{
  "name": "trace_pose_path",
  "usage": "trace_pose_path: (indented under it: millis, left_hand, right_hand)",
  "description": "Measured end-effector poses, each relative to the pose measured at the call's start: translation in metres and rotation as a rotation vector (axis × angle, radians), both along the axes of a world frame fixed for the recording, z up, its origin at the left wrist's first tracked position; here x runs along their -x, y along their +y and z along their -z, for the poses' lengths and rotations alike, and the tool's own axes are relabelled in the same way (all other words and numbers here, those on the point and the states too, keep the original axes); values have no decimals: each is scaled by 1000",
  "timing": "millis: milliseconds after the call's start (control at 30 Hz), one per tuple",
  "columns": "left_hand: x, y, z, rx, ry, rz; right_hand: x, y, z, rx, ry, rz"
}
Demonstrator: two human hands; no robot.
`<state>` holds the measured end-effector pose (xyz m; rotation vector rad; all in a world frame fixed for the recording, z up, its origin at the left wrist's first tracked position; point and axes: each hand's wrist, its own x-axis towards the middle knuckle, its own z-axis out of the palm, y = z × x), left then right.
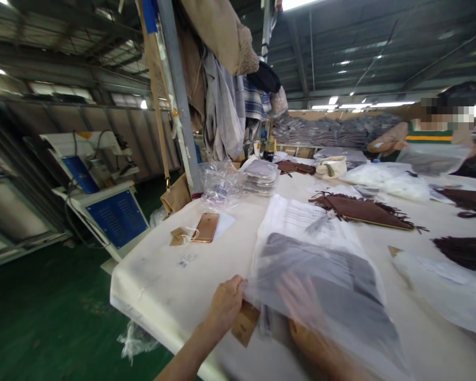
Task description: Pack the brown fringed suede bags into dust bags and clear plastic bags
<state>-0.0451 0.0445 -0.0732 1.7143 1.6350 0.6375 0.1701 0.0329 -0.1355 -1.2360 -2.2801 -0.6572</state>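
While the left hand (pixel 225 306) pinches the clear bag (pixel 321 275) at its 9 o'clock edge, bagging looks under way.
Head view: right hand (pixel 301 301) lies inside, fingers spread flat on the grey garment (pixel 325 264), low on the counter (pixel 162 275); sliding deeper needs a steady mouth.

Phone (pixel 207 227) left of bag (pixel 321 275)

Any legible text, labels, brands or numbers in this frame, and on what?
None can be read.
Clear plastic garment bag: printed lines, too blurred.
Small white sticker on the white table: too small.
Brown card tag by the left hand: no legible print.
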Motion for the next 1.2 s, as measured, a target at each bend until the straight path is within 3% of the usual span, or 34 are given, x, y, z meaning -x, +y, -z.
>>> trace_pose_path:
  millis: [133, 267, 467, 667, 767, 900, 967, 1100, 1200]
  left_hand:
    - [-5, 1, 2, 86, -128, -19]
    - [-9, -2, 3, 173, -329, -64]
    - [-14, -4, -1, 364, -636, -165]
    - [-15, -6, -1, 401, -709, -162]
    - [-14, -7, 0, 408, -653, -139]
    - [-12, -5, -2, 191, -209, -67]
    - [-10, -4, -5, 98, -17, -38]
    - [-10, -6, -7, 64, 144, -32]
    - [-13, -10, -9, 37, 269, -36]
  right_hand:
    - [22, -29, -24, 281, 105, -121]
    - [39, -36, -42, 557, 197, -250]
    - [39, -33, -36, 702, 246, -301]
    - [38, -30, -31, 729, 342, -337]
    - [35, -28, -29, 676, 415, -238]
    - [33, -21, -29, 480, 464, -153]
    - [34, -17, -30, 420, 423, -125]
    - [39, -12, -27, 243, 226, 57]
    - [45, -11, -18, 144, 168, 97]
